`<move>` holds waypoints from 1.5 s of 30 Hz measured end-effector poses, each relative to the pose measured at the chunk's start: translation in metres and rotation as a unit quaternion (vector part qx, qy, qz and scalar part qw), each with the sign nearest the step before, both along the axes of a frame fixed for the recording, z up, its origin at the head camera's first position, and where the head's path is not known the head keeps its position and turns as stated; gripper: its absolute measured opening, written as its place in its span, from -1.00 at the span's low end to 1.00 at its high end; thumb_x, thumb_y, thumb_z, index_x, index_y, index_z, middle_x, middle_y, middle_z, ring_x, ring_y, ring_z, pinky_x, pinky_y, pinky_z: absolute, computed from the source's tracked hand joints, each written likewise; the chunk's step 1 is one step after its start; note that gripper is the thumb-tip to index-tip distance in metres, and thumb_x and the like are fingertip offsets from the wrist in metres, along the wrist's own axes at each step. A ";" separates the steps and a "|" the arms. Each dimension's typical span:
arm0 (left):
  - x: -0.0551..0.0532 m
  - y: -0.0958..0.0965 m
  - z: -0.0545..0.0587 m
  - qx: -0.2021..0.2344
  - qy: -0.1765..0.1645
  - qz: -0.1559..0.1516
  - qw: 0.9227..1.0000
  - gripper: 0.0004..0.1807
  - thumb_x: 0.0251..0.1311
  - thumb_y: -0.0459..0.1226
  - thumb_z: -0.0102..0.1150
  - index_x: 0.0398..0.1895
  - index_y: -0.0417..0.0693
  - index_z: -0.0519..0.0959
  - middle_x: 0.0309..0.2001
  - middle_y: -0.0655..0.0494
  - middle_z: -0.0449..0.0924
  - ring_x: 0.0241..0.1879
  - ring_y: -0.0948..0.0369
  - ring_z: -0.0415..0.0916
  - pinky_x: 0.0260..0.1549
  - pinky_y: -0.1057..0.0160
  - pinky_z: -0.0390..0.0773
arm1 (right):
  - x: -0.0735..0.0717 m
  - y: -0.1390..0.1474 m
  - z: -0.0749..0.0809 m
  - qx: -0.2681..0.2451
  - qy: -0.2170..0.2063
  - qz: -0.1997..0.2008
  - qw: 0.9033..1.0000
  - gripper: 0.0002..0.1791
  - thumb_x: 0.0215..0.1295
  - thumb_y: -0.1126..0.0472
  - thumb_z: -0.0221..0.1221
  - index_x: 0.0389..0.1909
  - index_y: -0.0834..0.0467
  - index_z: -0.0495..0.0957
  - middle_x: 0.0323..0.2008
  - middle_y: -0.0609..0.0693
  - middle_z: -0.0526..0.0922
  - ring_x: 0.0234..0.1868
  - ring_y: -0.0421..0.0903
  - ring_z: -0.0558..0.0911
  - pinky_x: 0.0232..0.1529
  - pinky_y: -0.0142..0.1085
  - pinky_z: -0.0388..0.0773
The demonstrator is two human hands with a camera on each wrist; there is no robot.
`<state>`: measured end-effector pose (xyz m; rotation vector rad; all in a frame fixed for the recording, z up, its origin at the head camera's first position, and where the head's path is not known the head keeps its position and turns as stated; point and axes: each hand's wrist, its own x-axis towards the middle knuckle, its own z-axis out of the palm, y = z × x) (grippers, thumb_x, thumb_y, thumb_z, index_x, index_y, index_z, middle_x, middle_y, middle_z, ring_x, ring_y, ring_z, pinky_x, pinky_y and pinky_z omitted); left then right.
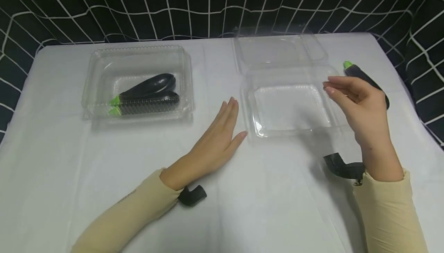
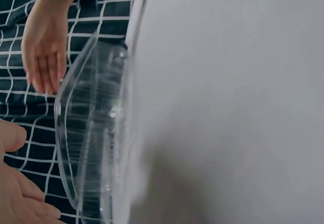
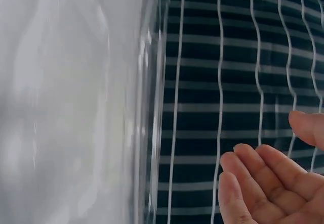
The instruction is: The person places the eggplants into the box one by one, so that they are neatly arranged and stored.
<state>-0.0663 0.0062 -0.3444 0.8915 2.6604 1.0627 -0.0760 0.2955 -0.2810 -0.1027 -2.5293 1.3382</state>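
An opened clear plastic clamshell container (image 1: 254,108) lies on the white table, its lid (image 1: 277,50) folded back behind the base. Near the base's left front corner is my left hand (image 1: 211,143), fingers straight and nothing held. My right hand (image 1: 365,104) hovers over the right side of the base. Its fingers (image 3: 283,183) are loosely bent, with a gap to the thumb and nothing between them. Partly behind that hand lies a dark eggplant (image 1: 360,73) with a green stem end. At the left, another clear clamshell (image 1: 100,71) holds two dark eggplants (image 1: 149,87).
White cloth covers the table (image 1: 222,214). A dark fabric with a white grid pattern (image 1: 194,10) rises along the back and sides. Black bent mounts (image 1: 343,167) sit at both wrists, below the beige sleeves (image 1: 388,214).
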 end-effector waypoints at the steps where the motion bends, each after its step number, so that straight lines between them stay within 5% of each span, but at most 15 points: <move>1: -0.004 0.004 0.000 -0.007 0.011 0.000 1.000 -0.27 0.46 -0.07 -0.27 0.45 -0.34 -0.21 0.48 -0.17 -0.34 0.46 0.02 -0.43 0.38 0.14 -0.21 | -0.001 0.007 0.000 -0.007 -0.002 -0.008 1.000 -0.71 0.25 0.33 0.19 0.00 0.18 0.60 -0.20 -0.28 0.64 -0.13 -0.36 0.59 -0.11 -0.61 0.44; 5: -0.020 0.019 0.003 -0.036 0.041 0.008 0.998 -0.27 0.46 -0.08 -0.28 0.44 -0.38 -0.21 0.47 -0.22 -0.37 0.44 0.04 -0.52 0.38 0.08 -0.22 | -0.005 0.033 0.000 -0.026 -0.017 -0.044 0.999 -0.71 0.24 0.36 0.19 -0.01 0.23 0.60 -0.27 -0.32 0.63 -0.19 -0.39 0.58 -0.18 -0.64 0.44; 11: -0.036 0.037 0.003 -0.071 0.059 0.023 0.995 -0.28 0.46 -0.07 -0.28 0.44 -0.37 -0.19 0.48 -0.20 -0.38 0.45 0.06 -0.52 0.38 0.10 -0.23 | -0.012 0.075 -0.002 0.024 -0.081 -0.120 0.989 -0.63 0.32 0.19 0.13 0.10 0.23 0.53 -0.29 -0.40 0.53 -0.24 -0.44 0.51 -0.15 -0.62 0.41; 17: -0.042 0.047 0.000 -0.106 0.072 0.021 0.992 -0.28 0.45 -0.08 -0.27 0.44 -0.39 -0.17 0.47 -0.20 -0.38 0.46 0.00 -0.44 0.37 0.10 -0.25 | -0.014 0.113 -0.012 0.005 -0.095 -0.196 0.976 -0.65 0.32 0.15 0.10 0.10 0.11 0.54 -0.35 -0.45 0.52 -0.28 -0.49 0.49 0.09 -0.47 0.37; 22: -0.043 0.048 0.000 -0.116 0.079 0.018 0.990 -0.30 0.45 -0.10 -0.30 0.43 -0.39 -0.14 0.48 -0.19 -0.35 0.45 0.05 -0.47 0.37 0.10 -0.28 | -0.015 0.130 -0.023 -0.008 -0.097 -0.243 0.965 -0.66 0.34 0.16 0.07 0.10 0.07 0.54 -0.32 -0.42 0.53 -0.24 -0.48 0.48 -0.09 -0.57 0.37; 29: -0.044 0.047 -0.001 -0.127 0.078 0.020 0.989 -0.33 0.45 -0.10 -0.33 0.44 -0.37 -0.12 0.48 -0.14 -0.32 0.46 0.08 -0.45 0.38 0.14 -0.31 | -0.029 0.173 -0.063 -0.027 -0.098 -0.253 0.962 -0.62 0.27 0.14 0.18 0.12 -0.03 0.55 -0.16 -0.33 0.57 -0.21 -0.47 0.47 -0.09 -0.56 0.33; 36: -0.043 0.048 -0.001 -0.117 0.079 0.017 0.990 -0.33 0.45 -0.11 -0.31 0.43 -0.37 -0.10 0.48 -0.15 -0.30 0.46 0.08 -0.42 0.37 0.14 -0.31 | -0.045 0.221 -0.111 -0.025 -0.059 -0.207 0.976 -0.51 0.16 0.16 0.30 0.15 -0.06 0.52 0.00 -0.24 0.55 0.01 -0.36 0.46 0.14 -0.51 0.24; 40: -0.042 0.047 -0.001 -0.122 0.083 0.019 0.989 -0.33 0.45 -0.10 -0.32 0.43 -0.38 -0.10 0.48 -0.15 -0.29 0.45 0.08 -0.43 0.38 0.13 -0.29 | -0.044 0.214 -0.110 -0.026 -0.060 -0.209 0.976 -0.48 0.13 0.17 0.32 0.17 -0.05 0.51 0.04 -0.23 0.53 0.10 -0.34 0.42 0.16 -0.52 0.23; 45: -0.042 0.046 -0.002 -0.122 0.085 0.020 0.989 -0.33 0.45 -0.10 -0.32 0.43 -0.38 -0.10 0.48 -0.16 -0.29 0.45 0.09 -0.43 0.38 0.13 -0.29 | -0.030 0.176 -0.085 -0.017 -0.098 -0.243 0.965 -0.44 0.18 0.22 0.26 0.24 -0.03 0.44 0.05 -0.28 0.49 0.08 -0.38 0.38 0.21 -0.51 0.13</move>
